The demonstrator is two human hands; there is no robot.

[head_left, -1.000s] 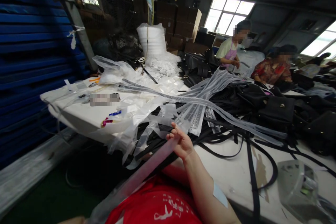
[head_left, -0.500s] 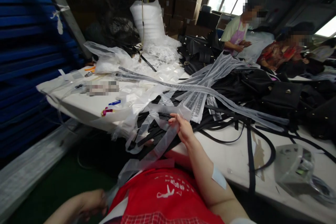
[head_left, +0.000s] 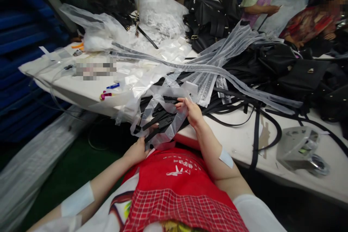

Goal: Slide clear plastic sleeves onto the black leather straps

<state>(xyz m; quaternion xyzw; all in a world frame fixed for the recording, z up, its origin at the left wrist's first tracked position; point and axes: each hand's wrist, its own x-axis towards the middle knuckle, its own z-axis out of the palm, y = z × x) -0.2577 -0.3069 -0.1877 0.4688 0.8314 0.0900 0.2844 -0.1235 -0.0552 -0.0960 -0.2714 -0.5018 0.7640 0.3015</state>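
Observation:
Near the table's front edge, my left hand (head_left: 137, 151) is closed at the lower end of a long, clear plastic sleeve (head_left: 174, 127), its fingertips partly hidden. A black strap (head_left: 152, 135) ends close beside those fingers; whether they touch it I cannot tell. Up and to the right, my right hand (head_left: 192, 112) pinches the same sleeve between thumb and fingers. The sleeve slants down between the two hands. Beneath and behind it lies a pile of black straps (head_left: 163, 117), tangled with other strips of clear plastic.
More long plastic sleeves (head_left: 209, 69) fan across the white table (head_left: 217, 127). Black bags (head_left: 301, 76) are heaped at right. A grey tape dispenser (head_left: 299, 148) sits near the right front edge. Bagged white material (head_left: 163, 21) stands behind. Two people work at the back right.
My left hand has come up and right from low beside my body to the table's front edge, so the sleeve hangs less stretched. My right hand keeps its pinch. The view has tilted down.

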